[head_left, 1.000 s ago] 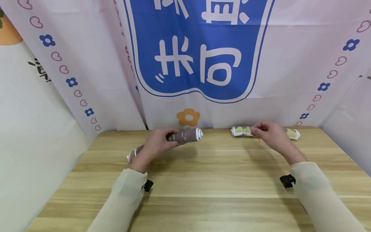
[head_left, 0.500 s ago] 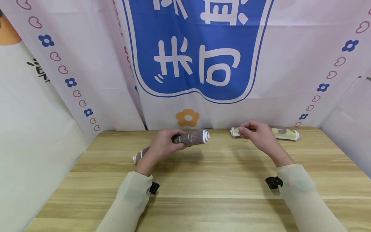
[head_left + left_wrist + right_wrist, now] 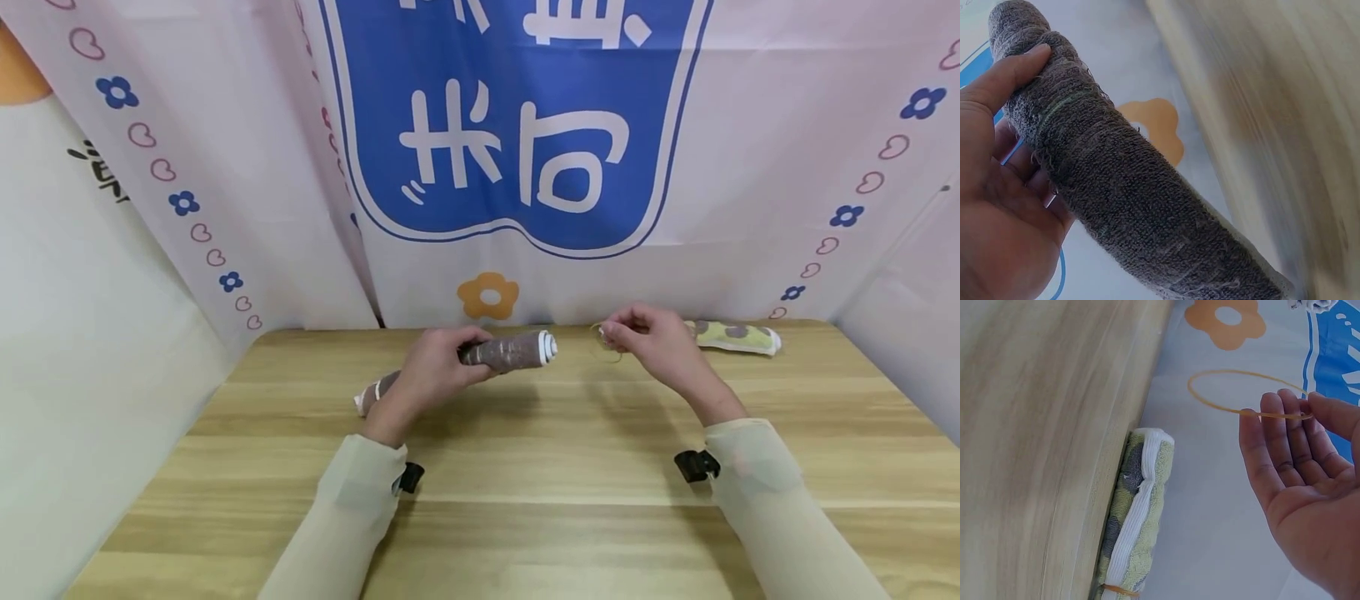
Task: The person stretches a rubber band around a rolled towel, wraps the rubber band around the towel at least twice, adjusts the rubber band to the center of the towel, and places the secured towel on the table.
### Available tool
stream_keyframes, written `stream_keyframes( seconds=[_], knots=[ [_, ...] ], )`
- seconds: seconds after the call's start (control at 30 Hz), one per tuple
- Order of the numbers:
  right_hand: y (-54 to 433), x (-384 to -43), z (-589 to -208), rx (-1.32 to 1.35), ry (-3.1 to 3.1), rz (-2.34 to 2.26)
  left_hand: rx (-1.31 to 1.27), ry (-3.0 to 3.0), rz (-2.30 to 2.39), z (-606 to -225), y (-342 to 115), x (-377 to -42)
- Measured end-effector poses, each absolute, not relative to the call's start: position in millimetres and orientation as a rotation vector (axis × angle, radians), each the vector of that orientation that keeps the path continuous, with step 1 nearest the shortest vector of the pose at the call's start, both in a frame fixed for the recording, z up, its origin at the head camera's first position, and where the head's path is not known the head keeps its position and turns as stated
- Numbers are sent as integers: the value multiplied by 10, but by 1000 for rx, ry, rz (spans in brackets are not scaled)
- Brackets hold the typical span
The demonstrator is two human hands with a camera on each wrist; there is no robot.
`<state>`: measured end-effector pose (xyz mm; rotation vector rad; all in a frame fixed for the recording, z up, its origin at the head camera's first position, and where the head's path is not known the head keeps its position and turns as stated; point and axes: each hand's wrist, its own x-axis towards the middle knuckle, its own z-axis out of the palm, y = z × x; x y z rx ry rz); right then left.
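Observation:
My left hand (image 3: 433,373) grips a rolled brown towel (image 3: 517,352), raised and tilted over the table, its white spiral end pointing right. In the left wrist view, the thumb lies across the towel's dark terry cloth (image 3: 1129,181) with the fingers behind it. Between thumb and fingertips my right hand (image 3: 660,343) pinches a thin yellow-orange rubber band (image 3: 1219,407), hanging as an open loop. Behind that hand lies a rolled green towel (image 3: 735,337) with grey spots, partly hidden in the head view. Another rubber band (image 3: 1121,590) circles this roll in the right wrist view.
The wooden table (image 3: 540,500) runs back to a white cloth backdrop (image 3: 420,292) with a blue panel and an orange flower. Cloth walls stand at the left and right. The green roll lies along the table's back edge.
My right hand has moved left, off the green roll, with the rubber band in its fingers. My left hand has carried the brown towel a little to the right.

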<state>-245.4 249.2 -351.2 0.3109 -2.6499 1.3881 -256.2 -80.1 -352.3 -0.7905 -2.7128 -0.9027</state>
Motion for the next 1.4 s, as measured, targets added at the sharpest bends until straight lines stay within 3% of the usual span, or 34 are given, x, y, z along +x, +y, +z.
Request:
stream_keyframes(
  seconds=[0.9, 1.4],
  knots=[
    [2270, -2392, -3532, 456, -2654, 1265, -920, -2778, -944, -3693, -720, -2541],
    [2134, -2405, -3623, 482, -2654, 1273, -847, -2796, -903, -3698, -584, -2601]
  ],
)
